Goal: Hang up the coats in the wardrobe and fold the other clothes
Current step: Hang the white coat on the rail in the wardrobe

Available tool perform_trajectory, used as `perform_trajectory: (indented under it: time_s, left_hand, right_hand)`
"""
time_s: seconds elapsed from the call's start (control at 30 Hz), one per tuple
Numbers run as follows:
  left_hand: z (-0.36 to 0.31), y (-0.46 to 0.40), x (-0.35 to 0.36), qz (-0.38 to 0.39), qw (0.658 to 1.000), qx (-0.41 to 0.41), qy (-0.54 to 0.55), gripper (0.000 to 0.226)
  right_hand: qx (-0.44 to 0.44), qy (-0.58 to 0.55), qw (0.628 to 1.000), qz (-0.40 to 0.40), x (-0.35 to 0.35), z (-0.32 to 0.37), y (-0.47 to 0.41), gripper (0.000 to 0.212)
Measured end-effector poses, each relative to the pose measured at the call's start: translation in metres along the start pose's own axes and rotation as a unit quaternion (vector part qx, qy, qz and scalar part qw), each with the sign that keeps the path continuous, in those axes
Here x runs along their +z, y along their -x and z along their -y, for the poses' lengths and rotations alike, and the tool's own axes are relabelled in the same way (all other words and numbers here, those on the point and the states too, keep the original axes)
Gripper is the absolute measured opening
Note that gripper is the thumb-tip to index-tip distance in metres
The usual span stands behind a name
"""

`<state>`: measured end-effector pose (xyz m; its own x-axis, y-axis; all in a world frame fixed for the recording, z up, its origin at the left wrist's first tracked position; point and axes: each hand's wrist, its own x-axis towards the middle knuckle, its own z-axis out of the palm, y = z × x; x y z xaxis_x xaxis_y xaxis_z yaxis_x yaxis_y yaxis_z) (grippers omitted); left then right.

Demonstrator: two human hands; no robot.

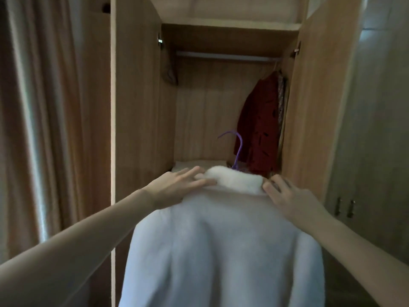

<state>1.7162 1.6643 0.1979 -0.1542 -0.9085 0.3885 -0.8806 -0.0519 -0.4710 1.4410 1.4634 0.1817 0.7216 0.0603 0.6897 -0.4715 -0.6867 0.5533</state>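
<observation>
A white fluffy coat [223, 247] hangs on a purple hanger [238, 149] in front of the open wardrobe, its back toward me. Its hook sticks up above the furry collar [236, 179]. My left hand [179, 185] rests on the coat's left shoulder with straight fingers touching the collar. My right hand [292, 198] holds the right shoulder, fingers curled at the collar's end. The hanging rail [225, 56] runs across the top of the wardrobe, above the hook.
A dark red coat [259, 125] hangs at the rail's right end, with patterned clothes behind it. Open wardrobe doors [135, 103] stand on both sides. A curtain [42, 129] hangs at the left. Another cupboard with handles [345, 207] is at the right.
</observation>
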Motion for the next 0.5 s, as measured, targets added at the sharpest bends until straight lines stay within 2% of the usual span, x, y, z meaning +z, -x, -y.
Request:
perform_trajectory:
  time_s: [0.03,0.13,0.3,0.5]
  left_hand:
    - [0.008,-0.002,0.003,-0.003,1.0,-0.007,0.006,0.103]
    - [0.03,-0.013,0.009,-0.002,1.0,-0.023,0.014,0.102]
    - [0.06,-0.039,0.027,0.003,0.999,-0.04,-0.004,0.1]
    - [0.09,-0.09,0.06,-0.007,0.998,-0.045,-0.031,0.104]
  right_hand:
    - [0.003,-0.004,1.0,0.006,0.007,0.003,-0.008,0.023]
    - [0.012,-0.018,1.0,0.021,0.026,0.003,-0.03,0.042]
    - [0.065,0.01,0.998,0.027,0.062,0.005,-0.058,0.051]
    - [0.095,0.039,0.994,0.024,0.121,-0.019,-0.084,0.037]
